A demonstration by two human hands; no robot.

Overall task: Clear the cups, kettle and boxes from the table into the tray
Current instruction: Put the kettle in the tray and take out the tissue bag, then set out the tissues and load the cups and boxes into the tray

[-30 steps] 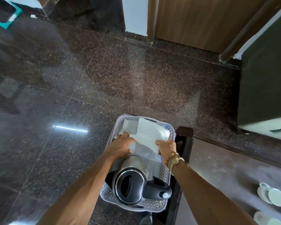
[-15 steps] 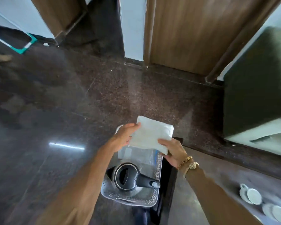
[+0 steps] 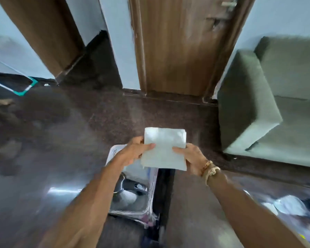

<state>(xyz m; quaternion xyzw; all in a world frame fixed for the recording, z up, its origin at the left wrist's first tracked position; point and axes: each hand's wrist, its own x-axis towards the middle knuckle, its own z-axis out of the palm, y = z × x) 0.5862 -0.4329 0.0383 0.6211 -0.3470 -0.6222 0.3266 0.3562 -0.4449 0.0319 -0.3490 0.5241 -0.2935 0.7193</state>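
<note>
A flat white box (image 3: 164,148) is held up in the air between both hands, above the far end of the tray. My left hand (image 3: 132,153) grips its left edge and my right hand (image 3: 193,158) grips its right edge. Below them the perforated grey tray (image 3: 132,213) sits on the floor beside the table, holding the black and steel kettle (image 3: 129,190) and a clear packet (image 3: 141,171). White cups (image 3: 286,205) show as a blur on the table at the lower right.
The dark-edged table (image 3: 191,203) runs along the tray's right side. A grey-green sofa (image 3: 268,97) stands at the right. A wooden door (image 3: 177,45) and wall lie ahead across dark polished floor. A teal-edged object (image 3: 23,88) lies at the far left.
Both hands have lifted the white box out of the tray and raised it. The view has tilted up, showing the door and sofa.
</note>
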